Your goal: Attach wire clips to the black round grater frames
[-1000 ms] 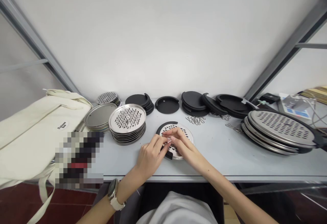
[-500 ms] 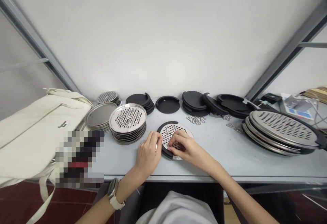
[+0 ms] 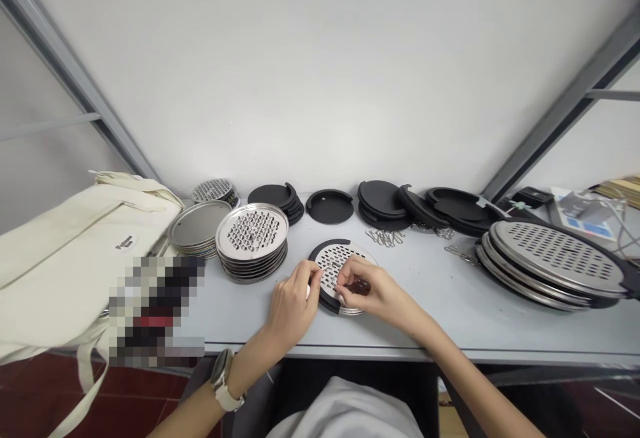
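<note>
A round metal grater plate (image 3: 331,257) with a black curved rim piece (image 3: 316,251) lies on the table in front of me. My left hand (image 3: 295,297) is at its left edge, thumb and forefinger pinching a thin metal piece (image 3: 325,267) whose full shape does not show. Something small and white peeks out under that thumb. Over the plate's right side, my right hand (image 3: 367,285) has its thumb and fingertips closed together. Whatever those fingertips hold, if anything, is hidden.
Left of the plate stand a stack of grater discs (image 3: 253,231) and a stack of plain metal discs (image 3: 197,225). Black round holders (image 3: 330,206) line the wall, with wire clips (image 3: 385,237) before them. Large grater plates (image 3: 555,258) pile up right; a cream bag (image 3: 75,245) lies left.
My right hand has shifted slightly right, its fingertips drawing away from the left hand's. The left hand keeps its pinch nearly in place. The whole view has tilted a little.
</note>
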Motion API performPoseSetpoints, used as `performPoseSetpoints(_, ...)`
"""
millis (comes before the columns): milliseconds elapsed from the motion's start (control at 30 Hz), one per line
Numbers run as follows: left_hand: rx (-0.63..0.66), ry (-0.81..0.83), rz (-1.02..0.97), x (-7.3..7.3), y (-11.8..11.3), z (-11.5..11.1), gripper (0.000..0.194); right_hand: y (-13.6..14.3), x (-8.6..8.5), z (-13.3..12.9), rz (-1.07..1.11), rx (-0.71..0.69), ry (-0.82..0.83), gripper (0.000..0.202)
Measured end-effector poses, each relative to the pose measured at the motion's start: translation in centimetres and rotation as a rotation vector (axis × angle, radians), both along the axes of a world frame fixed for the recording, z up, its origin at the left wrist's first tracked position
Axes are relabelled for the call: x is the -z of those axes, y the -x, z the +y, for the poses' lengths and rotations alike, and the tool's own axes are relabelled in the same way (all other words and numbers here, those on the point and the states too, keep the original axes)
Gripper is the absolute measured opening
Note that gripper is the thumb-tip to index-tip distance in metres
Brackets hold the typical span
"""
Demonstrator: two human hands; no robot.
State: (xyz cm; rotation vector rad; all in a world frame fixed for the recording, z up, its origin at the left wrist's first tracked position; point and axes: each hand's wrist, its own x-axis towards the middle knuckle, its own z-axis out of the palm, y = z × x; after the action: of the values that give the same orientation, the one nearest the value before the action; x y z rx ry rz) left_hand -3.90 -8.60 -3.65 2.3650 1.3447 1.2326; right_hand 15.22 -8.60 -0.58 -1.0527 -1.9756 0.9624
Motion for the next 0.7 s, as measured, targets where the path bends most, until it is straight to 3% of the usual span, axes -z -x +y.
performPoseSetpoints(233,0.162,0.119,-0.275,-0.5,0.1,-0.1,0.007,0.2,0.2,0.2,0.188,0.008,0.091,0.004)
performPoseSetpoints(500,0.351,0.165,-0.370,-1.1,-0.1,-0.1,0.007,0.3,1.4,0.5,0.284,-0.022,0.171,0.007)
performPoseSetpoints(700,0.382,0.184,-0.376,-1.4,0.1,0.0,0.009,0.2,1.5,0.5,0.357,-0.043,0.196,0.010)
